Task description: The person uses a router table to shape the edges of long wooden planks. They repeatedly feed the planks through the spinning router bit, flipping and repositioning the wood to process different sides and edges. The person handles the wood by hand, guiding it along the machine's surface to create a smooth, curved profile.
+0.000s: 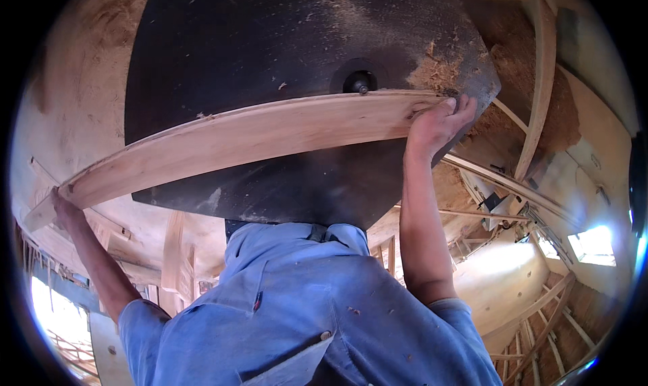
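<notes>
A long pale wooden board (270, 133) lies across the dark machine table (223, 55), its far edge against a spindle cutter (360, 82) that sticks up through a round opening. My left hand (65, 209) grips the board near its left end, which overhangs the table. At the board's right end, my right hand (439, 124) is closed over the wood close to the table's right corner. Its fingers reach over the board's far edge, and the fingertips are partly hidden.
Wood shavings (439, 69) are heaped on the table right of the cutter. Long timber (540, 82) and a rail (509, 183) stand at the right. More upright boards (177, 251) are at the lower left, near a bright opening (61, 312).
</notes>
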A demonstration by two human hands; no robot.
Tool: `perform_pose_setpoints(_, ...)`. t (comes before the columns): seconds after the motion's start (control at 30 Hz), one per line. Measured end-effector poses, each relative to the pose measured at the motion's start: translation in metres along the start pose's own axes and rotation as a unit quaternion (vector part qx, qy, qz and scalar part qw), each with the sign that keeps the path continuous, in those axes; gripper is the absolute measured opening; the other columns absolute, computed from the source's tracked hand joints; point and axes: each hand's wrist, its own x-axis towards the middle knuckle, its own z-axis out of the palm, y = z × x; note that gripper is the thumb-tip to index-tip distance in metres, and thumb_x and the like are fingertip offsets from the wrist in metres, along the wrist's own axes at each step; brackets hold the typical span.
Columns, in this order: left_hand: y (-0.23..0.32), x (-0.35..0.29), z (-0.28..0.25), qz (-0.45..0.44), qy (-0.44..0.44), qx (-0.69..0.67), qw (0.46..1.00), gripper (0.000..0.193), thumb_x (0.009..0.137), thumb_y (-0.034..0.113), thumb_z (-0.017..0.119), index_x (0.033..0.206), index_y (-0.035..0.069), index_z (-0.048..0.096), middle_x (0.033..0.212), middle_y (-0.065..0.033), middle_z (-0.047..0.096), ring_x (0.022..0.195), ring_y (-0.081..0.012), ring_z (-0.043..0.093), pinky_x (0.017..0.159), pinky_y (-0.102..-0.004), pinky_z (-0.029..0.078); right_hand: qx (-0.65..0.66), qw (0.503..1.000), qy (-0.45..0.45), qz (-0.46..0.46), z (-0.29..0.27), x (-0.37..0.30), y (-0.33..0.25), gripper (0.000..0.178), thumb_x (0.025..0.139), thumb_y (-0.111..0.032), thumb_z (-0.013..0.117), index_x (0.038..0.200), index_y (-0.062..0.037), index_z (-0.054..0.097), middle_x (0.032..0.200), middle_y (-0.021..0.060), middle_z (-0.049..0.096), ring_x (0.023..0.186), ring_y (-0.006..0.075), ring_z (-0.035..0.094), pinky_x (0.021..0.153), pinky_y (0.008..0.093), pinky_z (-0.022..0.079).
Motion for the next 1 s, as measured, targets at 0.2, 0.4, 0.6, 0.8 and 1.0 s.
perform_pose_setpoints(0.2, -0.077, 0.088, -0.035, 0.012, -0.129, -0.079, 0.988, 0.055, 0.102, 0.038, 0.053, 0.139, -0.002, 0.05, 0.133, -0.0153, 0.056, 0.117, -0.0233, 0.059, 0.1, -0.0351, 0.05, -0.02, 1.0, 0.003, 0.004, -0.008, 0.026, 0.016, 0.052, 0.104, -0.015, 0.039, 0.149, 0.0056, 0.025, 0.146, 0.0288, 0.039, 0.134, 0.0407, 0.043, 0.11, 0.046, 0.036)
perform_pose_setpoints(0.4, -0.027, -0.037, 0.029, 0.076, -0.05, -0.1, 0.991, 0.061, 0.095, 0.031, 0.067, 0.135, -0.011, 0.048, 0.133, -0.0139, 0.057, 0.117, -0.0198, 0.059, 0.097, -0.0313, 0.052, -0.008, 0.999, 0.035, 0.025, -0.028, 0.062, 0.048, 0.051, 0.101, -0.012, 0.041, 0.146, 0.0078, 0.029, 0.144, 0.029, 0.041, 0.13, 0.0403, 0.046, 0.108, 0.046, 0.038)
perform_pose_setpoints(0.6, -0.046, 0.047, -0.019, 0.192, -0.105, 0.219, 0.951, 0.068, 0.095, 0.032, 0.065, 0.141, -0.011, 0.04, 0.137, -0.0185, 0.055, 0.121, -0.027, 0.057, 0.105, -0.0363, 0.046, -0.041, 0.999, 0.024, 0.02, -0.02, 0.052, 0.042, 0.053, 0.101, -0.015, 0.038, 0.148, 0.0082, 0.027, 0.148, 0.029, 0.038, 0.135, 0.0372, 0.043, 0.112, 0.0425, 0.035)
perform_pose_setpoints(0.8, -0.04, 0.034, -0.021, -0.018, -0.043, 0.017, 0.999, 0.056, 0.1, 0.031, 0.054, 0.145, 0.0, 0.042, 0.137, -0.0195, 0.052, 0.117, -0.0283, 0.059, 0.097, -0.0372, 0.052, 0.0, 1.0, 0.017, -0.018, 0.002, 0.01, 0.003, 0.053, 0.101, -0.011, 0.042, 0.148, 0.0085, 0.025, 0.145, 0.0302, 0.04, 0.136, 0.0412, 0.039, 0.114, 0.0466, 0.03)
perform_pose_setpoints(1.0, -0.078, 0.059, -0.08, -0.03, -0.021, 0.051, 0.998, 0.065, 0.096, 0.03, 0.059, 0.144, -0.006, 0.034, 0.128, -0.0198, 0.055, 0.11, -0.0296, 0.062, 0.091, -0.0404, 0.057, -0.003, 0.998, -0.013, -0.058, 0.013, -0.016, -0.017, 0.053, 0.101, -0.01, 0.043, 0.147, 0.0081, 0.024, 0.146, 0.0294, 0.036, 0.138, 0.041, 0.036, 0.114, 0.0472, 0.028)
